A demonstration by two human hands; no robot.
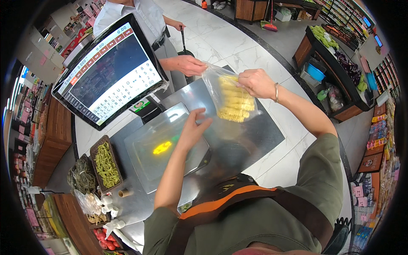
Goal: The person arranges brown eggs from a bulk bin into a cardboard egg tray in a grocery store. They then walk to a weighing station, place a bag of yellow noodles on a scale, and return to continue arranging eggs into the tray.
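A clear plastic bag of yellow corn cobs (236, 100) hangs above the right part of the steel counter (255, 140). My right hand (257, 83), with a bangle at the wrist, grips the bag's upper edge. Another person's hand (191, 65) pinches the bag's other top corner. My left hand (195, 127) is raised over the flat steel weighing plate (153, 172), fingers apart and holding nothing. It is to the left of the bag and apart from it. A yellow glow lies on the plate.
A touchscreen terminal (110, 73) stands at the back left, with a person in a white shirt (149, 19) behind it. At the counter's left are a basket of green vegetables (106, 164), a cardboard tube (123, 193) and red vegetables (106, 239). A produce stand (331, 73) is at the right.
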